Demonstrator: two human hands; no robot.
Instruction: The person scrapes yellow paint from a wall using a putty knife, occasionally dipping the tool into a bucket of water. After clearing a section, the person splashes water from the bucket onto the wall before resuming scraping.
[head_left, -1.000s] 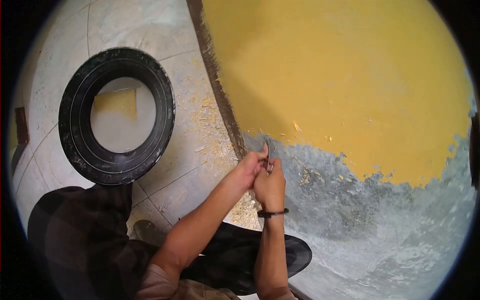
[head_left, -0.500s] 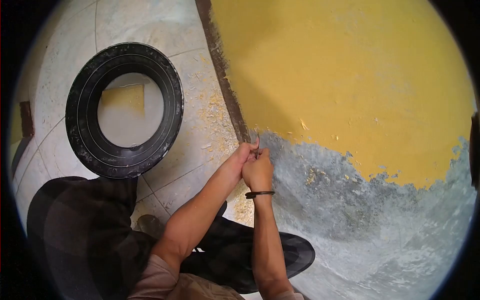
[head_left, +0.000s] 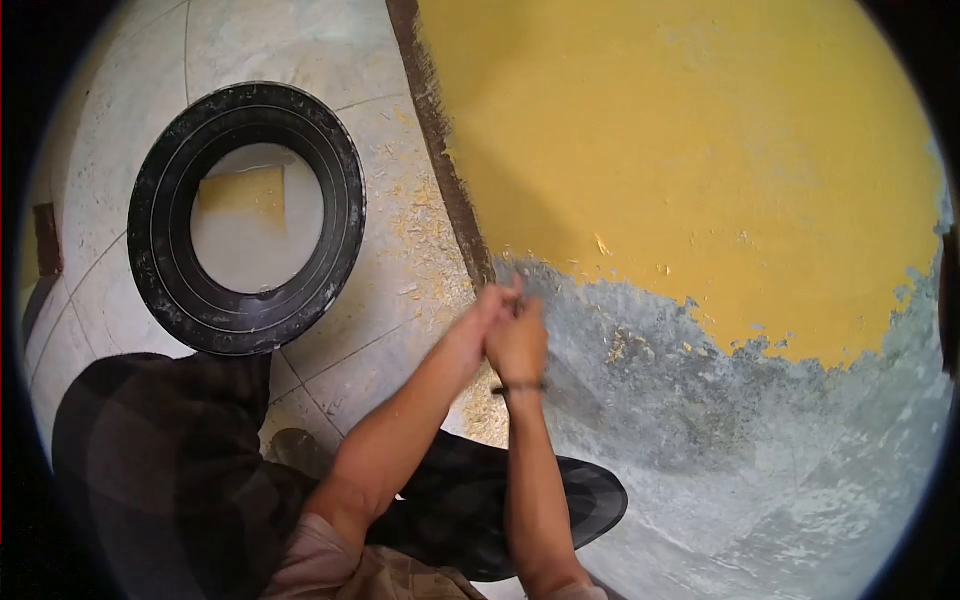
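Observation:
My left hand (head_left: 482,322) and my right hand (head_left: 518,342) are clasped together around a thin metal scraper (head_left: 517,298), blurred here, its blade pressed to the wall. The blade meets the wall right at the lower left edge of the yellow paint (head_left: 680,160), where bare grey plaster (head_left: 720,420) begins. A dark band circles my right wrist (head_left: 520,388). Both hands sit just right of the dark strip (head_left: 455,200) at the wall's foot.
A black bucket (head_left: 160,270) of pale liquid stands on the tiled floor (head_left: 330,60) to the left. Yellow paint flakes (head_left: 425,250) litter the tiles along the wall. My knee in dark cloth (head_left: 160,460) and a black sandal (head_left: 590,505) are below.
Both hands with the scraper slid up and left along the wall over the first half second, then stayed near the paint edge, now blurred by motion.

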